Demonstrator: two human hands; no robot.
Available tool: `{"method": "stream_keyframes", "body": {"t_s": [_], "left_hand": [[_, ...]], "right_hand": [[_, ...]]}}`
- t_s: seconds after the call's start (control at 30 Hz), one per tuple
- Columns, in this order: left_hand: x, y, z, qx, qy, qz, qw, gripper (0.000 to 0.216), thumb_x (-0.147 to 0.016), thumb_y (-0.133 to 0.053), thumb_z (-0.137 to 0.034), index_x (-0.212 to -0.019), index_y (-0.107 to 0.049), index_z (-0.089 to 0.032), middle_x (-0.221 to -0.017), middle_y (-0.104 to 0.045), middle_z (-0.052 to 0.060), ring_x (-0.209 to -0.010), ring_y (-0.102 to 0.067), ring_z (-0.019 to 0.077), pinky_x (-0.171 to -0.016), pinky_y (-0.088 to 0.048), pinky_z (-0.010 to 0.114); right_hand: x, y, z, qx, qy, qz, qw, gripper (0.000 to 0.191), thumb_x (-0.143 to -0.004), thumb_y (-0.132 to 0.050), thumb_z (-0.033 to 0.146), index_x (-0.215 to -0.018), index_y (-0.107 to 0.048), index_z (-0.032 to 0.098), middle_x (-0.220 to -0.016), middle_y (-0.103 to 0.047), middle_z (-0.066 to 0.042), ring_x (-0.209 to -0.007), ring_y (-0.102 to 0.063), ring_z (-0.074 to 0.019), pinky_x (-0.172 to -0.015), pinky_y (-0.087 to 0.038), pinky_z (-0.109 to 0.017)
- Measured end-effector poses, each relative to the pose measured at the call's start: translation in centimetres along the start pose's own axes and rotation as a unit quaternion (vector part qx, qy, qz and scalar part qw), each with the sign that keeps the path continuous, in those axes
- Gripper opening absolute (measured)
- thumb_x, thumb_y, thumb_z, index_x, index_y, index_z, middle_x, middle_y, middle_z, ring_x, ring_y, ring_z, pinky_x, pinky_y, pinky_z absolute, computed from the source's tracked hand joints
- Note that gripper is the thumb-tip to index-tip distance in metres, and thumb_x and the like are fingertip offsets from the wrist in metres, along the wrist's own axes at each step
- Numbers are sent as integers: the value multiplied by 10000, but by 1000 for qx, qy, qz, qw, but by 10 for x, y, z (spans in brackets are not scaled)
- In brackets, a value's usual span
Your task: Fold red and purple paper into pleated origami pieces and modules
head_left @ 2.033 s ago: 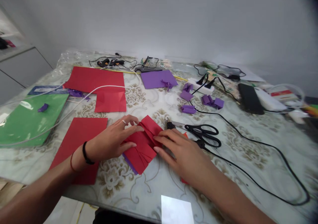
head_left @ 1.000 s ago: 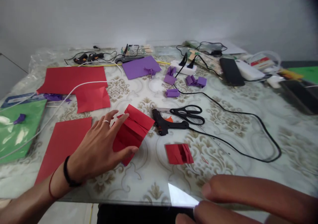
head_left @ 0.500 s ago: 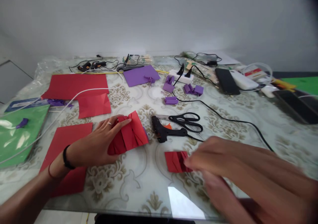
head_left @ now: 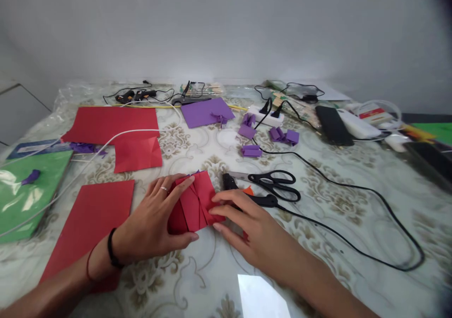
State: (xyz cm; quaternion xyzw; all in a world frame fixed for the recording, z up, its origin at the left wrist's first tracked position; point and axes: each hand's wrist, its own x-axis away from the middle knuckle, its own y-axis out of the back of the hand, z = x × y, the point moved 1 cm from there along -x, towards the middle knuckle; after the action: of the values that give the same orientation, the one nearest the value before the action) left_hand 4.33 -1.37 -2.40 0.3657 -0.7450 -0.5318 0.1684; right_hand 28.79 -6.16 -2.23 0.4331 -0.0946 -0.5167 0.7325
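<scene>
- Right hand (head_left: 257, 231) has swung inward to the right edge of the pleated red paper (head_left: 195, 205); whether its grip pinches, I cannot tell.
- Left hand (head_left: 150, 224) clamps that paper over the counter (head_left: 201, 280).
- Pleats already cross it; the red sheet (head_left: 95, 214) under the left forearm lies unfolded.

Floral-patterned desk (head_left: 197, 280), glossy top. Folded red paper (head_left: 197, 202) near middle; black-handled scissors (head_left: 262, 180), black glue gun (head_left: 266, 200) to its right. Left: red sheet (head_left: 95, 214), green pack (head_left: 44, 202). Farther back: purple sheet (head_left: 203, 112), folded purple pieces (head_left: 251, 151), white power strip (head_left: 271, 119).
</scene>
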Motion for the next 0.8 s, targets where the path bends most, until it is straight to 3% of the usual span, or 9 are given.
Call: {"method": "stream_keyframes", "body": {"t_s": [0.17,0.47,0.63,0.8], "left_hand": [[-1,-2,2,-17,23,-4,1000,1204,-793,-841,-426,-1659,-17,-289,-1589,-388,211,-1474,-408,423,-1172,-396,656],[4,-7,15,-37,75,-10,997,1122,-826,-786,-530,-1674,-112,-236,-1598,-422,238,-1452,-460,465,-1137,-425,670],[3,-5,21,-44,70,13,997,1174,-817,-786,-568,-1673,-78,-188,-1608,-423,274,-1461,-457,465,-1146,-409,671],[3,5,26,-26,50,55,997,1123,-801,-800,-596,-1646,-203,-160,-1596,-457,259,-1474,-449,445,-1171,-393,651]], "right_hand": [[3,-8,-3,7,-55,-11,998,233,-1012,-578,210,-1209,-703,205,-1388,-608,-161,-1288,-641,-286,-1057,-589,-502],[5,-15,-6,17,-80,34,996,386,-1026,-555,249,-1399,-651,222,-1579,-538,-140,-1392,-600,-277,-1129,-541,-484],[4,-16,-5,14,-84,45,995,398,-1029,-559,263,-1411,-651,201,-1585,-535,-149,-1395,-598,-278,-1134,-532,-490],[4,-14,-5,-1,-64,30,997,351,-1040,-543,249,-1360,-678,200,-1478,-622,-151,-1338,-643,-254,-1118,-551,-468]]}}
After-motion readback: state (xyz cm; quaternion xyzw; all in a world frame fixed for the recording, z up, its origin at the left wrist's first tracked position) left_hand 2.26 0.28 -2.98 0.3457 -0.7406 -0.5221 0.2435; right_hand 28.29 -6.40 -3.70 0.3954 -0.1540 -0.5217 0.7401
